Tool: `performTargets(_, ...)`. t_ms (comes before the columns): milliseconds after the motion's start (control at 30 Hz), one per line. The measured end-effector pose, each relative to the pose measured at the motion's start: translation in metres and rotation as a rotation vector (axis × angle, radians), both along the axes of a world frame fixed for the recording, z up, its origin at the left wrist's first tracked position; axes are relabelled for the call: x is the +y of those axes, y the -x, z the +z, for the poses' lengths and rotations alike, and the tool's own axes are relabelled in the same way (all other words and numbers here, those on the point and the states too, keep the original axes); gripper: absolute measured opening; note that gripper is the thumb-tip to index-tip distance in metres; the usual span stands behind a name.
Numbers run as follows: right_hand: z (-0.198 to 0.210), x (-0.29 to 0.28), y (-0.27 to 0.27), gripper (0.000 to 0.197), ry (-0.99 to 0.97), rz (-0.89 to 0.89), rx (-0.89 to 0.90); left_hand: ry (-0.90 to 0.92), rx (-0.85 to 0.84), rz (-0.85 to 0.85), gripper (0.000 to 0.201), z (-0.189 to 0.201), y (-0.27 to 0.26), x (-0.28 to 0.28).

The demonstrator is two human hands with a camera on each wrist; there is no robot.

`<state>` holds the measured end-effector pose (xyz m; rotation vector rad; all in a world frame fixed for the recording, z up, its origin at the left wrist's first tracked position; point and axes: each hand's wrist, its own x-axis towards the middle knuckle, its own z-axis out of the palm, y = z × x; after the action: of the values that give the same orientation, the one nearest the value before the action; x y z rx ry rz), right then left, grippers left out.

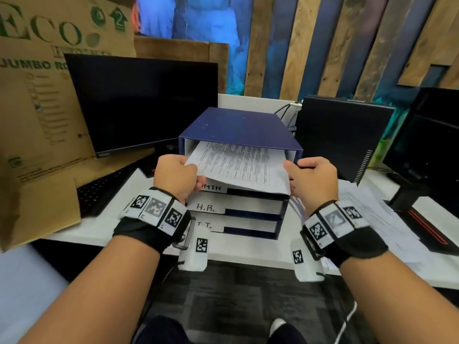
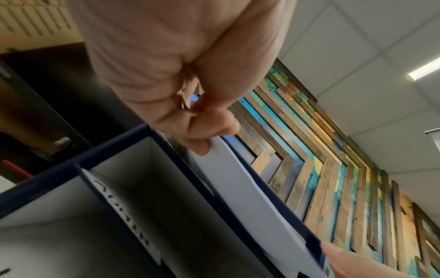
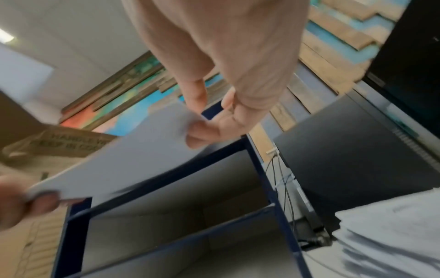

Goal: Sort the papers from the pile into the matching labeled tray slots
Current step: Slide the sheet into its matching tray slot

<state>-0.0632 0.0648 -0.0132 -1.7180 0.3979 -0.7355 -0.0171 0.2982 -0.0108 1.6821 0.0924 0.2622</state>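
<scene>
matt white printed paper point(image 1: 238, 167) going in, thin enough to bow. the tray unit point(image 1: 238, 125) shows a smooth dark-blue skin with a faint sheen, pale matt lining inside. brown corrugated cardboard box point(image 1: 37, 120), dull and creased. glossy black monitor point(image 1: 144, 103). rough, weathered wooden slats point(image 1: 298, 45) with patchy paint. black cloth wrist straps point(image 1: 139, 232).
</scene>
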Motion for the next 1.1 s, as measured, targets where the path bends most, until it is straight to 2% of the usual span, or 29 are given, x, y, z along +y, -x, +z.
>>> performTargets(67, -0.002, 0.004, 0.010, 0.036, 0.089, -0.024, -0.066, 0.048, -0.017, 0.042, 0.019, 0.002, -0.010, -0.004)
performTargets(100, -0.002, 0.005, 0.014, 0.040, 0.212, -0.027, -0.075, 0.066, -0.013, 0.058, 0.018, 0.003, -0.015, -0.005)
performTargets(200, -0.001, 0.012, 0.017, 0.052, 0.777, 0.003, -0.023, 0.125, -0.012, 0.087, 0.021, 0.005, -0.026, -0.008)
performTargets(233, -0.001, 0.015, 0.013, 0.051, 0.918, 0.040, -0.005, 0.157, -0.004, 0.085, 0.021, 0.006, -0.029, -0.009)
performTargets(300, -0.003, 0.021, -0.001, 0.038, 1.103, 0.080, 0.020, 0.213, 0.023, 0.077, 0.020, 0.008, -0.031, -0.010)
performTargets(333, -0.004, 0.023, -0.008, 0.030, 1.161, 0.081, 0.035, 0.202, 0.015, 0.076, 0.018, 0.009, -0.029, -0.009)
performTargets(367, -0.003, 0.025, -0.014, 0.028, 1.199, 0.066, 0.061, 0.107, -0.015, 0.095, 0.018, 0.010, -0.025, -0.008)
performTargets(467, 0.006, 0.027, -0.024, 0.041, 1.185, 0.022, 0.183, -0.521, -0.165, 0.330, 0.029, 0.008, -0.007, -0.004)
performTargets(533, 0.010, 0.027, -0.031, 0.046, 1.199, 0.050, 0.207, -0.808, -0.357, 0.407, 0.024, 0.006, 0.006, -0.008)
performTargets(633, 0.017, 0.031, -0.039, 0.040, 1.272, 0.100, 0.264, -1.021, -0.659, 0.198, 0.023, -0.010, -0.005, -0.024)
performTargets(667, 0.019, 0.032, -0.040, 0.036, 1.291, 0.109, 0.281, -1.086, -0.687, 0.133, 0.026, -0.015, -0.013, -0.029)
performTargets(767, 0.022, 0.031, -0.039, 0.029, 1.369, 0.127, 0.332, -1.302, -0.572, -0.015, 0.042, -0.023, -0.028, -0.038)
performTargets(833, 0.022, 0.029, -0.036, 0.025, 1.421, 0.111, 0.330, -1.365, -0.493, -0.069, 0.047, -0.028, -0.033, -0.040)
performTargets(967, 0.019, 0.030, -0.033, 0.024, 1.419, 0.167, 0.333, -1.402, -0.456, -0.072, 0.055, -0.030, -0.038, -0.044)
performTargets(1100, 0.014, 0.023, -0.036, 0.027, 1.130, 0.356, 0.368, -1.376, -0.432, -0.069, 0.050, -0.022, -0.042, -0.045)
